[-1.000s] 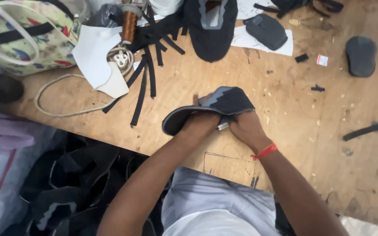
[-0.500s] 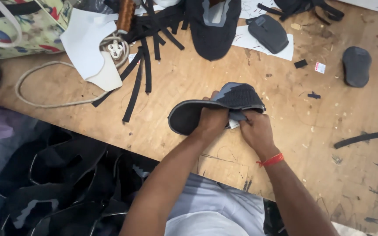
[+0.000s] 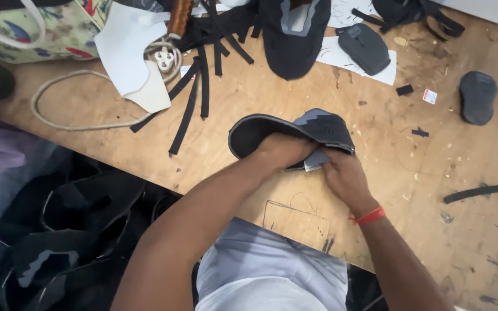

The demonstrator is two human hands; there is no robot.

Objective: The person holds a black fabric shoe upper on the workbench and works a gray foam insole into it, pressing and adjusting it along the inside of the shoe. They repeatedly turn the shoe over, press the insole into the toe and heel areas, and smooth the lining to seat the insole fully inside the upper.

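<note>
I grip a dark shoe upper (image 3: pixel 295 133) with both hands over a plywood table (image 3: pixel 295 190).

My left hand (image 3: pixel 283 151) and right hand (image 3: pixel 346 179) clench its near edge. Black strips (image 3: pixel 194 95), a white cord (image 3: pixel 70 103), paper (image 3: pixel 125 49) and a floral bag (image 3: pixel 41 29) litter the scuffed, pencil-marked wood.

Black-and-grey shoe upper (image 3: pixel 295 129), red wristband (image 3: pixel 370 216), floral bag (image 3: pixel 41 29).
</note>
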